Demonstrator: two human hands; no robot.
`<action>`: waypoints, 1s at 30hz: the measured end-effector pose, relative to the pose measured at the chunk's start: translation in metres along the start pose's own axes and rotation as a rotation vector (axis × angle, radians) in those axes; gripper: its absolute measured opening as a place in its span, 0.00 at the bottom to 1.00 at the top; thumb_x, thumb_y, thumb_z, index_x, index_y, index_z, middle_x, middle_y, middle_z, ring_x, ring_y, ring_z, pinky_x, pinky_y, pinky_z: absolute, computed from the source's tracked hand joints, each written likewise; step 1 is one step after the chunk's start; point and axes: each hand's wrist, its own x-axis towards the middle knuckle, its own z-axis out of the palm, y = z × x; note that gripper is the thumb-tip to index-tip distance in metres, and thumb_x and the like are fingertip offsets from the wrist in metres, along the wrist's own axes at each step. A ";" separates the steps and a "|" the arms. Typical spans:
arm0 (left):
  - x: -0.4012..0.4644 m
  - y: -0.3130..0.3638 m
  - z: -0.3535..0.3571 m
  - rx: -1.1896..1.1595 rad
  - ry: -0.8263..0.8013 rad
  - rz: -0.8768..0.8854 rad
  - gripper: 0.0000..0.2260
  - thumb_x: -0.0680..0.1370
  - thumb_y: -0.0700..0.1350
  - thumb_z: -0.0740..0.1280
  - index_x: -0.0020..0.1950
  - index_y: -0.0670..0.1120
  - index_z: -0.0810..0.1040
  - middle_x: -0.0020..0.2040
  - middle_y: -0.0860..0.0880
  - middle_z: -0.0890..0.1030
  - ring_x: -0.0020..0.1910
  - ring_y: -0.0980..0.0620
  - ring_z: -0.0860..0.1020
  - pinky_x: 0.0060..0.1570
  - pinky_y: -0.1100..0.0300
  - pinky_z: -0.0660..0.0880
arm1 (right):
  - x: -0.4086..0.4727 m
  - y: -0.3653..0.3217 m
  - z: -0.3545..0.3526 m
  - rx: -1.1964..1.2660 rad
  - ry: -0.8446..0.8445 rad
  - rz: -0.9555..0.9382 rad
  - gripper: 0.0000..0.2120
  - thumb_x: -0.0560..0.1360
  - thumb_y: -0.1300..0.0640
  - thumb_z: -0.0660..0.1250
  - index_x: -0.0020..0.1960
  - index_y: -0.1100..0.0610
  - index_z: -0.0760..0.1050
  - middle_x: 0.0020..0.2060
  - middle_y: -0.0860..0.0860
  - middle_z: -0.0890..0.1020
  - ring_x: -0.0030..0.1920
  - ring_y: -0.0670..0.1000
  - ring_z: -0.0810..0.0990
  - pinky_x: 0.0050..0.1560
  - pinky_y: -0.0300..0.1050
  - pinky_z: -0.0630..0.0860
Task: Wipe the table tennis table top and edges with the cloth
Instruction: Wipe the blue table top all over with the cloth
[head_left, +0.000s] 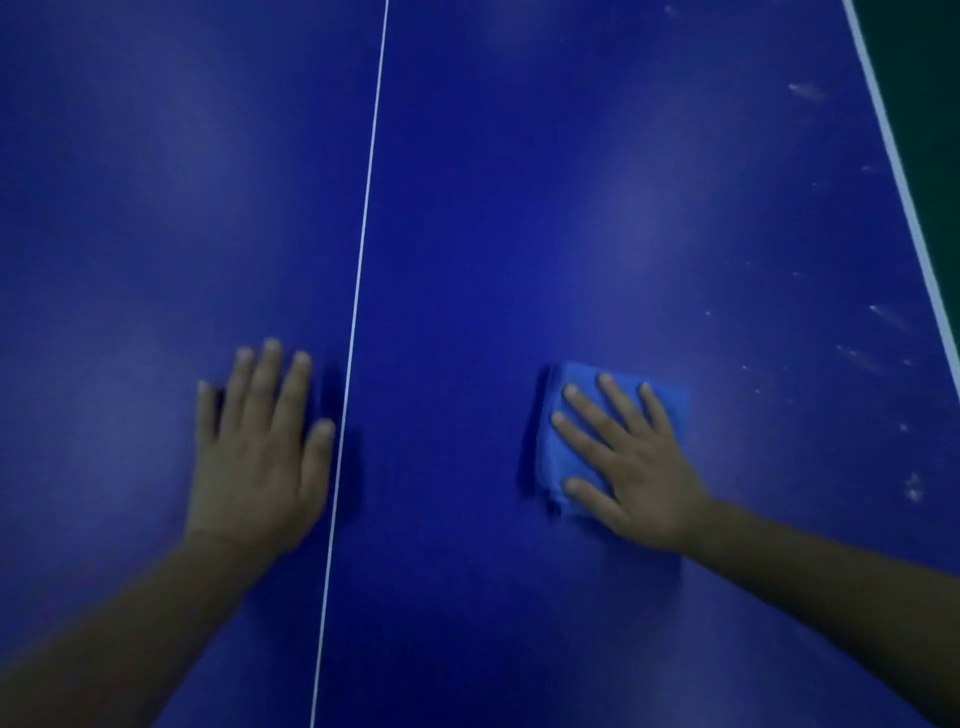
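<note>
I read right hand (631, 467) flat, fingers (587, 441) straight, pressing cloth (571, 415) to desk (519, 208) | left hand (260, 441) released, braced at 9 o'clock | dusty marks (857, 358) at 2-3 o'clock toward white edge line (904, 182), right hand nearer
</note>
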 end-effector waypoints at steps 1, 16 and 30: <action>-0.019 0.008 0.003 -0.002 -0.013 0.040 0.29 0.82 0.55 0.50 0.80 0.41 0.61 0.80 0.40 0.60 0.80 0.39 0.55 0.76 0.35 0.49 | -0.003 0.004 -0.003 0.001 -0.024 -0.062 0.30 0.82 0.35 0.51 0.80 0.48 0.61 0.80 0.50 0.60 0.80 0.61 0.56 0.76 0.68 0.51; -0.054 0.025 0.009 0.068 -0.155 0.061 0.28 0.82 0.53 0.51 0.79 0.44 0.64 0.80 0.42 0.60 0.81 0.43 0.53 0.77 0.35 0.48 | -0.041 -0.003 0.002 -0.002 0.037 0.094 0.29 0.82 0.38 0.52 0.80 0.48 0.59 0.80 0.52 0.61 0.79 0.63 0.57 0.73 0.72 0.55; -0.054 0.027 0.010 0.091 -0.172 0.069 0.29 0.81 0.53 0.51 0.79 0.43 0.64 0.80 0.41 0.59 0.81 0.41 0.52 0.77 0.36 0.45 | -0.042 -0.030 0.002 0.031 0.032 0.488 0.30 0.82 0.37 0.49 0.81 0.49 0.59 0.81 0.50 0.57 0.81 0.60 0.51 0.76 0.69 0.51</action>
